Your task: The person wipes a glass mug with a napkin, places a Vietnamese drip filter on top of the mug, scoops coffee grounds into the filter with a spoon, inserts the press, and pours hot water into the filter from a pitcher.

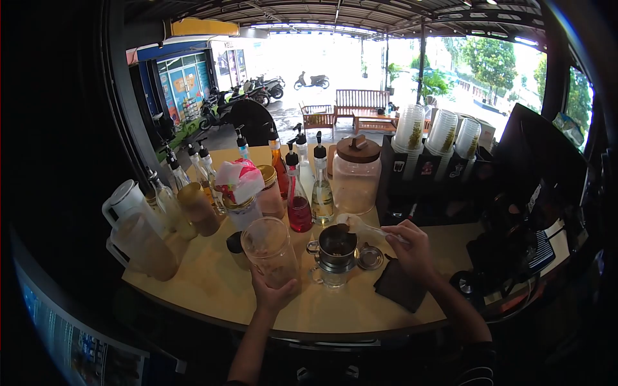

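In the head view, the metal filter [338,243] sat upright on top of a glass mug [333,278], apparently so that whatever passed through it would fall into the glass; dark matter showed inside the filter, though what it was could not be told for certain. Just left of the filter, the left hand [275,291] was curled around the lower part of a clear jar [269,248], its mouth uncovered and facing up, a hold that seemed meant to steady it and keep its opening within easy reach. Some brownish matter or staining showed through the jar's wall, but how full it was could not be made out. From the right of the filter, the right hand [411,246] pinched the handle of a pale scoop [368,228] in a narrow grip, its bowl over the filter's far rim, probably to bring the load straight above the opening; dark stuff showed at the bowl. A round metal lid [370,258] lay just right of the filter, likely set aside to leave the top free, and a dark cloth [398,286] lay nearer the person and further right. Beyond the filter stood a bottle of red liquid [299,209], a bottle of pale yellow liquid [322,201] and a large wooden-lidded jar [356,180], its contents unclear.
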